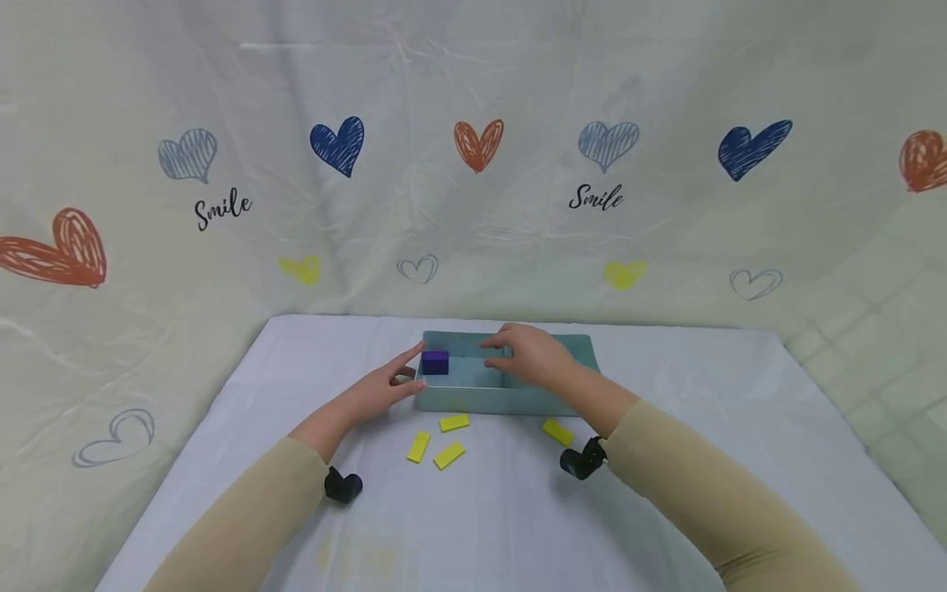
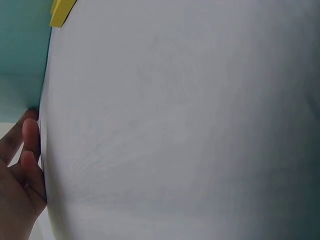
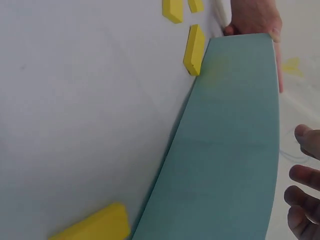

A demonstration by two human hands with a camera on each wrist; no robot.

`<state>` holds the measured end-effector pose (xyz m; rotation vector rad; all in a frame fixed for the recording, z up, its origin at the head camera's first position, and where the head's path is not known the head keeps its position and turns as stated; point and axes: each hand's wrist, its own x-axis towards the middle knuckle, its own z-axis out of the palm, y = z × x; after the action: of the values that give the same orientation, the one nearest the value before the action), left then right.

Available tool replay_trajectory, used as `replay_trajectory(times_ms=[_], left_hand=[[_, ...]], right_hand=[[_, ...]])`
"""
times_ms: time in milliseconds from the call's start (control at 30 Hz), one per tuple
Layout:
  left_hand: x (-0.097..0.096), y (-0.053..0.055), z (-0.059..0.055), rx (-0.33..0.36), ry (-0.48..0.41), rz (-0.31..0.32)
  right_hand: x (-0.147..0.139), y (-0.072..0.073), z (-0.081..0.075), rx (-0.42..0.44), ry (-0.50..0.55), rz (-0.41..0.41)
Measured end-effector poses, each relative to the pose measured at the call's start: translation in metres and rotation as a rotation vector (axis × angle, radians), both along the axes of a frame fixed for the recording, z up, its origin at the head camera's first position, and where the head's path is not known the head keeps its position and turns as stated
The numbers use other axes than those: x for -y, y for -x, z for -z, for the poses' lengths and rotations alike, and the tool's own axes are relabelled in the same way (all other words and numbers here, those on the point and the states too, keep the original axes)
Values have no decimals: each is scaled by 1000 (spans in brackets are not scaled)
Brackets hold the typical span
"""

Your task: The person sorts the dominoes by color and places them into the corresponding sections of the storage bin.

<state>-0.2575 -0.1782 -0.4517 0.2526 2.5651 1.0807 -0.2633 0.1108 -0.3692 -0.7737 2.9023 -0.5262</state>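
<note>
A long teal box [image 1: 473, 400] lies across the table, a divider inside it. In its left compartment a dark purple block [image 1: 435, 363] sits against the left end. My left hand [image 1: 377, 393] holds the box's left end, thumb at the front corner and index finger stretched to the back corner. Over the middle of the box, close to the divider, my right hand [image 1: 534, 355] hovers with thumb and fingers apart and nothing between them. In the right wrist view its fingertips [image 3: 304, 175] show beyond the box's rim.
In front of the box lie several yellow blocks: one block [image 1: 455, 423] near its front wall, two blocks [image 1: 449, 455] closer to me, and another block [image 1: 557, 432] by the right wrist camera [image 1: 583, 458]. A white cloth [image 1: 473, 518] covers the table; a printed curtain hangs behind.
</note>
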Motion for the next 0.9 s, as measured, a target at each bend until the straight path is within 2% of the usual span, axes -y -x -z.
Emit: replay_trajectory(times_ms=[200, 600, 900], left_hand=[[-2, -1, -1, 3, 15, -3], [-1, 0, -1, 15, -1, -9], [-1, -1, 0, 13, -4, -9]], right_hand=[[-28, -11, 0, -2, 40, 25], [-86, -30, -1, -60, 82, 62], [-124, -40, 1, -74, 97, 118]])
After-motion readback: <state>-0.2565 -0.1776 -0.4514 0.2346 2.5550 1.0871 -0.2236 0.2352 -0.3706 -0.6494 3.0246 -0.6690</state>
